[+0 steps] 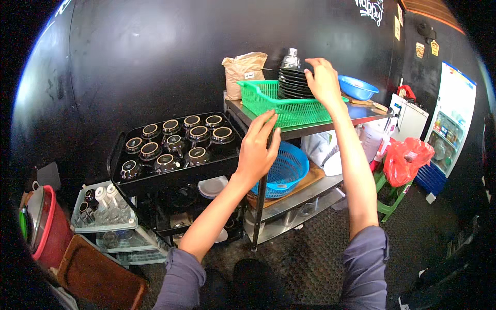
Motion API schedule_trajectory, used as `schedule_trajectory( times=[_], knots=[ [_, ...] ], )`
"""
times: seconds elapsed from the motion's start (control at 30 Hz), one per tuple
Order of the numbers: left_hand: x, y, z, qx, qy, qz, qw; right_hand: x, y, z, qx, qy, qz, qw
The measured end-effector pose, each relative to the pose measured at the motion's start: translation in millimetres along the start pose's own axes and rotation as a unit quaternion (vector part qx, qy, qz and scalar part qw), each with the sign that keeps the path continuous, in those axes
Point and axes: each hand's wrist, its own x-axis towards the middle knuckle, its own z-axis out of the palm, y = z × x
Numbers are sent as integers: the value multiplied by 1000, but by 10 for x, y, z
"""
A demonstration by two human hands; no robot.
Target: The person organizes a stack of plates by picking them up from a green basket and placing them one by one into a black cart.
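A green plastic basket (pixel 286 112) sits on the steel top of a shelf unit (pixel 302 131), holding a stack of black saucers or plates (pixel 295 83). My right hand (pixel 322 79) is at the right side of that stack, fingers apart; whether it touches the stack I cannot tell. Fingers spread, my left hand (pixel 257 149) hovers before the basket's front left corner with nothing in it. Behind the stack rises a metal cocktail shaker (pixel 291 58). To the left, several upside-down black cups (pixel 174 142) stand on a black tray (pixel 116 155).
A brown paper bag (pixel 244 73) and a blue basin (pixel 357 88) flank the basket. Below are a blue colander (pixel 288 170) and white plates (pixel 213 186). A glass rack (pixel 104 224), a red bin (pixel 52 224) and a brown tray (pixel 99 271) stand left; a green stool (pixel 391 197) stands right.
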Motion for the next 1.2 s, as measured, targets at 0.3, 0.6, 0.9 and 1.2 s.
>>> schedule_trajectory(
  times=[0.3,0.6,0.9,1.2],
  knots=[
    [-136,-122,-91,8,-16,21,1000,104,83,215,11,-191,138,972],
    [-191,-107,-36,18,0,22,1000,30,93,201,11,-15,6,1000],
    [-195,-95,-53,18,-9,15,1000,125,6,25,59,69,-83,992],
    [-387,75,-225,-9,-22,1,1000,-255,-463,-395,117,207,-103,966]
  ],
)
